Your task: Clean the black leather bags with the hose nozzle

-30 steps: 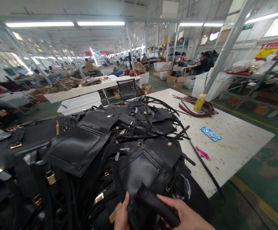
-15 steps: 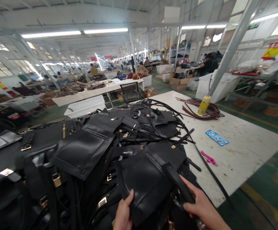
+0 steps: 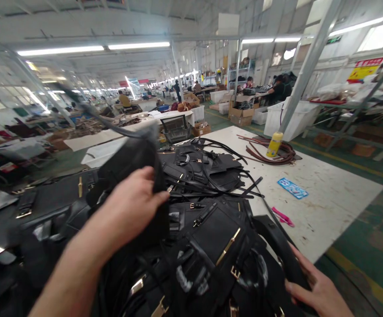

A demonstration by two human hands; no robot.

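Note:
My left hand [image 3: 137, 196] grips a black leather bag panel [image 3: 125, 156], raised and tilted above the left middle of the heap; its upper edge is smeared by motion. In my right hand [image 3: 317, 284], low at the right, is a thick black leather strap [image 3: 279, 246], its far end pointing up and left over the pile. Between the hands lies a black leather bag piece [image 3: 217, 233] with a gold zip, gold buckles and clear plastic wrapping around its straps. More black bag pieces [image 3: 207, 169] overlap behind it.
A white table [image 3: 336, 193] carries the heap. On its right side are a pink strip [image 3: 283, 216], a blue printed card [image 3: 292, 188], brown straps [image 3: 255, 152] and a yellow bottle [image 3: 274, 144]. An office chair [image 3: 176, 128] stands behind; people work farther back.
My left hand has lifted the panel up and left off the heap, baring the piece with the gold zip. My right hand has shifted right and slightly down with the strap.

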